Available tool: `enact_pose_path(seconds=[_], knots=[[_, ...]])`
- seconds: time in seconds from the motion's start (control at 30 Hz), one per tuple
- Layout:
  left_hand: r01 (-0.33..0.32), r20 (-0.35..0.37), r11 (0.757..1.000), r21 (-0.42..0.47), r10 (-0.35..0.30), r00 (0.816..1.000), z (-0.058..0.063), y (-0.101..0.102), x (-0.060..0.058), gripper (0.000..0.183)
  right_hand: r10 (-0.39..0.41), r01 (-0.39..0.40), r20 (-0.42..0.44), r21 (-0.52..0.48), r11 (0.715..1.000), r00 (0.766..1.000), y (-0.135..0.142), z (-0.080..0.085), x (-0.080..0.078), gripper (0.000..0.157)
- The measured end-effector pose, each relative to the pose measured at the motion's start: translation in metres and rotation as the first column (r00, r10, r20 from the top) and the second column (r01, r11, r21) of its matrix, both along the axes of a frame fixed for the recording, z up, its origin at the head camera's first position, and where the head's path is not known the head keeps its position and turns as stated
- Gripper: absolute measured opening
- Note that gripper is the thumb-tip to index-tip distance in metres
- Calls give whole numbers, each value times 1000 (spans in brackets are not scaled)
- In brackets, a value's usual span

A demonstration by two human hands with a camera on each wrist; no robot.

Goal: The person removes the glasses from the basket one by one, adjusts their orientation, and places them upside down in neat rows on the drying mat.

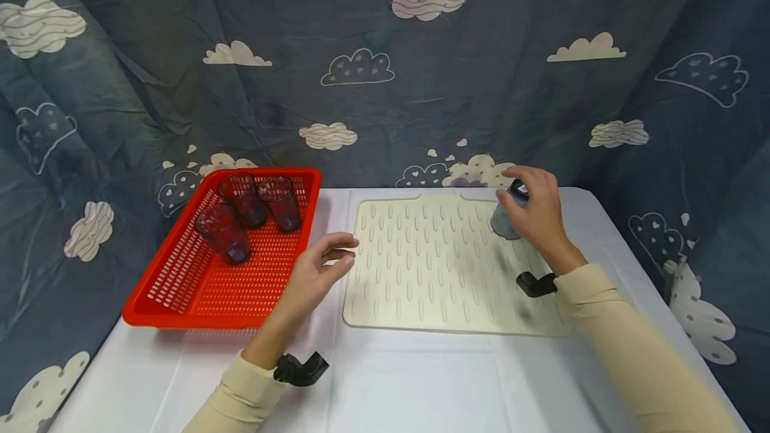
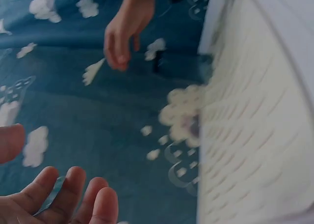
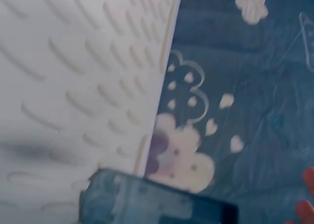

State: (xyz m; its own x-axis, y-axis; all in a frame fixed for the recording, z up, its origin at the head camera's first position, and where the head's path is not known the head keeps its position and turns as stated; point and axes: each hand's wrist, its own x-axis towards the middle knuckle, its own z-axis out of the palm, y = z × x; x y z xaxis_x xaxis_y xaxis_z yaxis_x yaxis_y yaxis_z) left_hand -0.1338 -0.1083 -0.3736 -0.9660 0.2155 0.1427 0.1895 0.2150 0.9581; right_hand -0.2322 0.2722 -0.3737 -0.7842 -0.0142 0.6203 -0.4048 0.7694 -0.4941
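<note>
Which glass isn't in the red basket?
The upside-down glass on the cream mat, near the right hand; the other three glasses are together in the red basket.

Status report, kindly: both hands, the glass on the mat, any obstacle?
Left hand empty. Right hand loose at drinking glass. Glass mouth-down on drying mat. No obstruction seen.

head: high, forward-down, wide | wrists: close, rolled sideways, facing curtain (image 1: 373, 105) | all share: mat (image 1: 421, 266)
</note>
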Motion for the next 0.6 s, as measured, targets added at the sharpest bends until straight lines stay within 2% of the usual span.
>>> enact_pose_path(seconds=[0.1, 0.2, 0.3, 0.4, 0.5, 0.6], knots=[[-31, -22, 999, -7, 31, 999, 12, -20, 3, 39, 64, -63, 62, -24, 998, 996, -9, 5, 10, 31], [-57, -23, 998, -14, 56, 998, 24, -40, 8, 39, 113, -99, 189, -82, 992, 976, -17, 8, 20, 31], [-78, -31, 996, -48, 77, 997, 35, -59, 12, 41, 149, -108, 326, -140, 984, 934, -25, 11, 28, 33], [-107, -36, 990, -95, 104, 994, 45, -74, 13, 42, 188, -115, 424, -192, 975, 886, -30, 15, 34, 35], [-135, -35, 976, -170, 131, 991, 55, -88, 12, 43, 244, -146, 474, -235, 961, 846, -34, 17, 40, 38], [-156, -47, 955, -253, 149, 988, 62, -101, 7, 45, 297, -186, 494, -262, 947, 817, -38, 14, 45, 38]])
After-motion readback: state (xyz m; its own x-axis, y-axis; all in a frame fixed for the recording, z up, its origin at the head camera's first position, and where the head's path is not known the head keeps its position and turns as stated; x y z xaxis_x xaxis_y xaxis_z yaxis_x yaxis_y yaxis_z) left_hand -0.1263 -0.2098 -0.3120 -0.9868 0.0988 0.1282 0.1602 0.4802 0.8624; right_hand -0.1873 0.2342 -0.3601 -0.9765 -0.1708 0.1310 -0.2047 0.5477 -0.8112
